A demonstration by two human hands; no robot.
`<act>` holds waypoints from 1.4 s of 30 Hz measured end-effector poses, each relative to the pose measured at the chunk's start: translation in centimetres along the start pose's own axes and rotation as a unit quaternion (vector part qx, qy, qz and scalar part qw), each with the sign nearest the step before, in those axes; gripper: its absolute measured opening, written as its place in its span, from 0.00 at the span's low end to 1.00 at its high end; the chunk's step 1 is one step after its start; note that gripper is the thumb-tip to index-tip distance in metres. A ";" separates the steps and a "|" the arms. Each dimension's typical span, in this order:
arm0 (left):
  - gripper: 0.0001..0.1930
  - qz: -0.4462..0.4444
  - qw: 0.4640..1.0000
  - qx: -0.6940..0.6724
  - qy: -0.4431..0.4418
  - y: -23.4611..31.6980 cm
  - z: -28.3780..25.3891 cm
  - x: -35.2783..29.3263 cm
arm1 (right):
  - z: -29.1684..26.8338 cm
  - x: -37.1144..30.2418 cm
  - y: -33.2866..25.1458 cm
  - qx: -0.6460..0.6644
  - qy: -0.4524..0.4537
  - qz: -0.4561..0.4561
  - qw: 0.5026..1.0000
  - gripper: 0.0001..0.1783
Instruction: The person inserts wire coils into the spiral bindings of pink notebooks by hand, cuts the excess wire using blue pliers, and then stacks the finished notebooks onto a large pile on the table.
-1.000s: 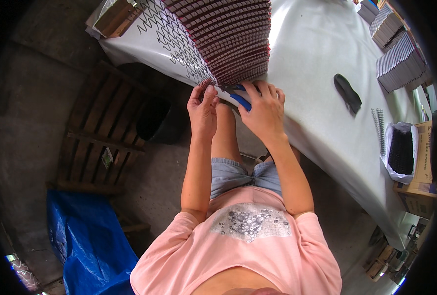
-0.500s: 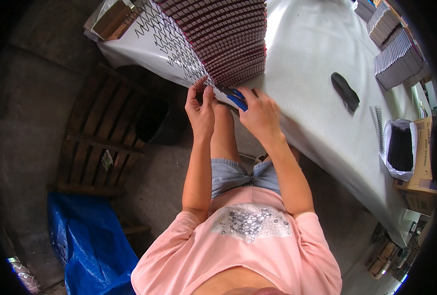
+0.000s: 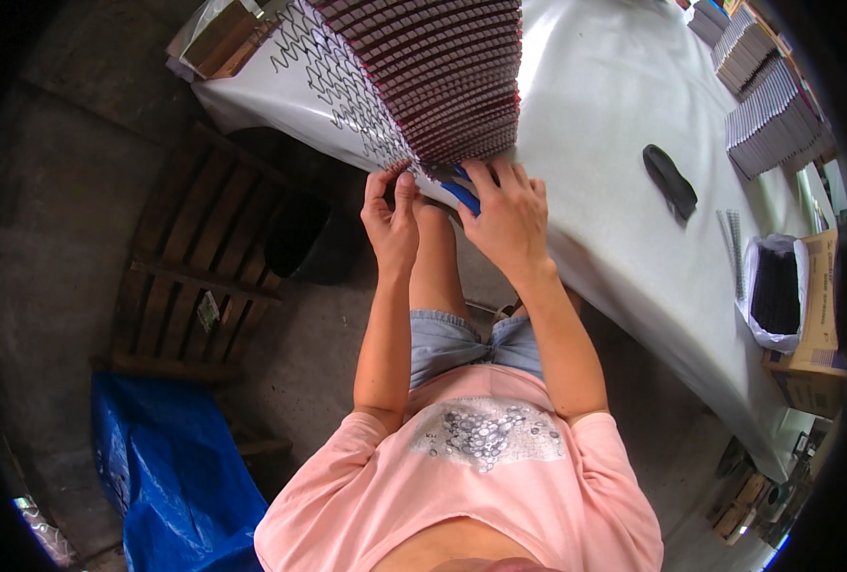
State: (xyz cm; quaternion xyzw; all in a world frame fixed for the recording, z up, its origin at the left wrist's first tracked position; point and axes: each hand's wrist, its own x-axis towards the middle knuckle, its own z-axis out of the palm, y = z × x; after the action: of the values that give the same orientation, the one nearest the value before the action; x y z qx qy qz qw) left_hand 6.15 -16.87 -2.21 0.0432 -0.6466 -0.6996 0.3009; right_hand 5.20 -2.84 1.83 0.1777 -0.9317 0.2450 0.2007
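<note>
At the near edge of the white-covered table lies a row of spiral-bound books [image 3: 462, 86], their dark coils and pale page edges packed side by side. Loose wire ends [image 3: 333, 81] of the coils stick out to the left in a zigzag fan. My left hand [image 3: 390, 219] pinches a wire coil end at the row's near left corner; the fingers partly hide it. Blue-handled pliers [image 3: 461, 196] are in my right hand [image 3: 509, 214], whose fingers wrap round the handles. The jaws point toward the same corner, and their tips are hard to make out.
On the white tablecloth [image 3: 595, 143] lies a dark elongated object [image 3: 670, 179]. Stacks of books [image 3: 776, 119], wire coils [image 3: 731, 250] and a bag-lined carton [image 3: 807, 315] line the right side. Left are a wooden pallet [image 3: 180, 248], a black bin [image 3: 309, 238] and a blue tarp [image 3: 171, 458].
My right hand's fingers have shifted on the pliers' handles, and the handles sit further apart. The left hand keeps its pinch. The whole view has shifted slightly.
</note>
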 end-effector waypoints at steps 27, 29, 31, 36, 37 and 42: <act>0.11 -0.171 0.931 -0.324 -0.005 2.0 0.1 0.9 | -0.2 0.0 0.3 -0.005 0.057 -0.033 0.998 0.27; 0.11 -0.152 0.951 -0.268 0.014 1.8 0.0 1.0 | -0.5 -0.1 0.1 -0.018 0.056 -0.039 0.998 0.27; 0.11 -0.134 0.962 -0.236 0.015 1.7 0.1 0.9 | -0.9 0.0 -0.2 -0.024 0.043 -0.030 0.998 0.27; 0.12 -0.099 0.977 -0.190 0.003 1.5 -0.1 1.0 | -0.3 0.3 -0.1 0.048 0.019 -0.001 0.999 0.23; 0.12 -0.094 0.980 -0.178 -0.001 1.5 -0.1 1.0 | 0.1 0.2 0.1 0.049 0.023 -0.006 0.999 0.23; 0.14 -0.075 0.991 -0.108 -0.008 1.7 -0.4 1.1 | 0.2 0.2 0.8 0.079 -0.048 0.036 0.995 0.23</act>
State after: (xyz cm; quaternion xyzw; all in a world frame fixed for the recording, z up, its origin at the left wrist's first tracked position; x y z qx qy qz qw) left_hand 6.03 -17.68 -0.32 0.0528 -0.5646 -0.7864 0.2451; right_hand 4.63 -2.32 1.49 0.1709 -0.9238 0.3160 0.1322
